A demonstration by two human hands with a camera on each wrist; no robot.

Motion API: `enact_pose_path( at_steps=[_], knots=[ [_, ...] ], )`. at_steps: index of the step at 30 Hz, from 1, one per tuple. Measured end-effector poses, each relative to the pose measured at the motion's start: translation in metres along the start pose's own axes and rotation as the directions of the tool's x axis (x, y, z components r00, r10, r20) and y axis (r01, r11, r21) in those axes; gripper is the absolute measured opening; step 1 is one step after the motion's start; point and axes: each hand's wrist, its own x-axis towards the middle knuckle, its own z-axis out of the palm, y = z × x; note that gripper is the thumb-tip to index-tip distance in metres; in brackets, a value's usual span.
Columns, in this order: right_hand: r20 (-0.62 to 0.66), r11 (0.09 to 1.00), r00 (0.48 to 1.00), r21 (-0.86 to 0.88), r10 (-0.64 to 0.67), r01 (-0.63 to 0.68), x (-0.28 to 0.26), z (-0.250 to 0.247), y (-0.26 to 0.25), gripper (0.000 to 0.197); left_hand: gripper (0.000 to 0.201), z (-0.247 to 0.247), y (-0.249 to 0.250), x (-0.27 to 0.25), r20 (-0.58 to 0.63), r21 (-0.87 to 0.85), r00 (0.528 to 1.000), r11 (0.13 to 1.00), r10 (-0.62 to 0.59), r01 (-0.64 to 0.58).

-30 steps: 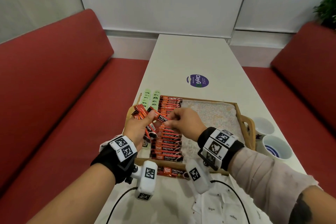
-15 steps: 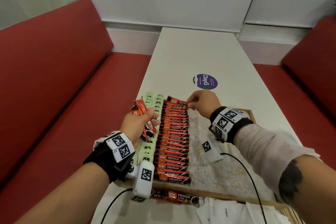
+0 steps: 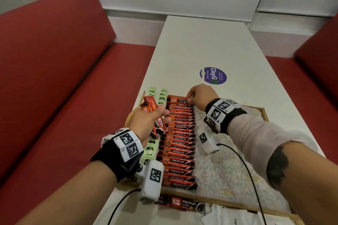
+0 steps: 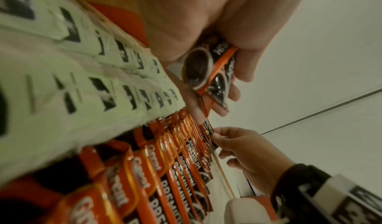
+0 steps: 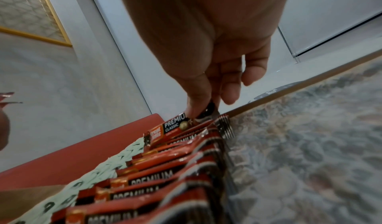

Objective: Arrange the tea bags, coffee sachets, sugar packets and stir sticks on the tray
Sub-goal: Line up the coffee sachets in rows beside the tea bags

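Observation:
A wooden tray [image 3: 215, 202] with a patterned floor holds a long row of overlapping red coffee sachets [image 3: 178, 142] and, to their left, pale green tea bags [image 3: 157, 94]. My right hand [image 3: 190, 99] pinches the right end of the farthest sachet [image 3: 177, 100] at the far end of the row; the same pinch shows in the right wrist view [image 5: 203, 111]. My left hand [image 3: 155, 117] hovers over the tea bags and grips a small bundle of red sachets [image 3: 150, 106], whose ends show in the left wrist view [image 4: 208, 70].
One loose coffee sachet [image 3: 184, 204] lies on the white table just outside the tray's near rim, beside white sugar packets [image 3: 232, 216]. A purple round sticker [image 3: 213, 75] marks the table beyond the tray. Red benches flank the table on both sides.
My right hand drew a sachet from the bundle in my left hand, carried it to the far end of the row and now holds it down there. My view tilted closer to the tray.

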Motion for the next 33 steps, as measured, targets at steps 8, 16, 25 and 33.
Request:
enact_pose_path(
  at_steps=[8,16,25,33],
  knots=[
    [0.011,1.0,1.0,-0.019,0.02,-0.02,0.004,0.003,-0.001,0.004,0.024,0.004,0.002,0.001,-0.013,0.014,1.0,1.0,-0.016,0.017],
    [0.039,0.999,0.999,-0.036,0.026,-0.024,0.005,0.002,0.0,0.008,0.016,0.004,0.001,0.001,-0.011,0.0,1.0,1.0,-0.024,0.024],
    [0.068,0.998,0.997,-0.049,-0.04,0.044,0.001,0.006,-0.002,0.021,0.014,0.006,0.002,-0.001,0.008,-0.001,1.0,1.0,-0.028,0.028],
    [-0.02,0.994,0.994,0.036,-0.103,0.104,-0.008,0.003,-0.011,0.023,0.027,0.002,0.002,0.004,-0.025,-0.01,0.999,0.999,-0.043,0.043]
  ],
)
